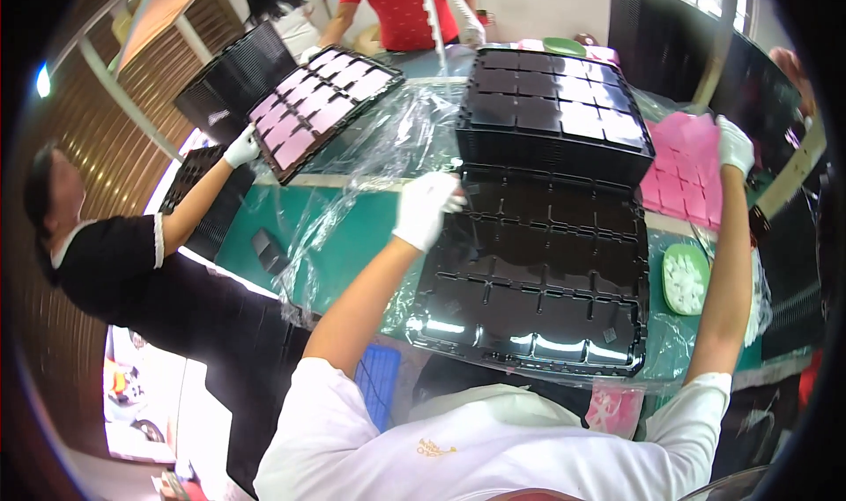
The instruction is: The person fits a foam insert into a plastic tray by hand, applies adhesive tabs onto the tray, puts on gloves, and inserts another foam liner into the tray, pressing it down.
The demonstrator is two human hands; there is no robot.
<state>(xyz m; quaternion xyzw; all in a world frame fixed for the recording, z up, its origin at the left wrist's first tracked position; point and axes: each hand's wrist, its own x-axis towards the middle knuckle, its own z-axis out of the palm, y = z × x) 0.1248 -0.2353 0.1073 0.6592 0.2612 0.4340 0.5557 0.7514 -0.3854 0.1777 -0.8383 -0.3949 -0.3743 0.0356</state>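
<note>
Near: black compartmented tray point(529, 267) flat on green desk point(240, 247); right of it, green dish point(666, 279) of white pieces point(685, 282). Left grip point(426, 208), gloved, half-curled at tray's far left; hold unclear. Right grip point(735, 147), gloved, curled beside pink sheets point(680, 170); cannot tell whether holding. Beyond, tray stack point(546, 151); leftward, co-worker's hand point(241, 148) at tray of pink pieces point(326, 111)

Smooth glossy plastic tray point(536, 267), crinkled shiny clear film point(407, 124)

Workshop, green worktable point(322, 281), stacked black trays point(546, 153), gloved co-worker point(115, 267) alongside
</note>
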